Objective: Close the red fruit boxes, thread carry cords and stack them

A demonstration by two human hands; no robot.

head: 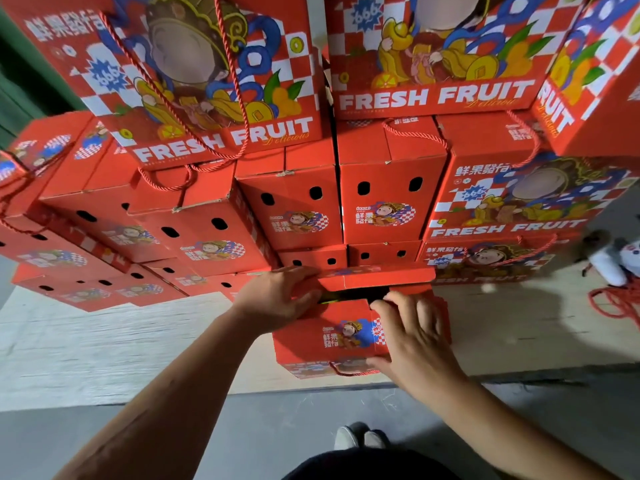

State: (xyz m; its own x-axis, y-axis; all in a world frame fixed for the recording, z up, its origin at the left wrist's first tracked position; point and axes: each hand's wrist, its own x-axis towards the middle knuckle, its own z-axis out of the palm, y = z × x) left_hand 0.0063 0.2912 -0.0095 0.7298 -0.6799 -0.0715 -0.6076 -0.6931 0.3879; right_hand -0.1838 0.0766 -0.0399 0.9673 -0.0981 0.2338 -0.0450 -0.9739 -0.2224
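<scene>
- Left hand (277, 299): gripping the left end of the open box's top, fingers curled over the edge where the far flap begins, thumb lying along the side.
- Right hand (412, 336): fingers spread wide and lying flat on the right part of the box's top, fingertips reaching the dark gap; it is pressing, not pinching.
- Red fruit box (332, 337): sitting on the pale board (121, 341) right in front of the person, top not yet closed, a dark slot showing between the flaps; a cartoon label is facing up on the near flap.
- Far flap (377, 275): standing partly raised along the back of the box, just beside the left fingers.
- Carry cord (346, 370): red twisted cord looping out at the box's near bottom edge, just under the right wrist.
- Stack of closed boxes (294, 209): rising directly behind the open box, several layers, end faces with 2 oval holes each; upper boxes reading "FRESH FRUIT", red cords hanging over them.
- Loose red cords (613, 303): lying in a tangle on the board at the far right, well apart from the hands.
- Shoes (360, 436): showing on the grey floor (173, 438) below the board's edge.
</scene>
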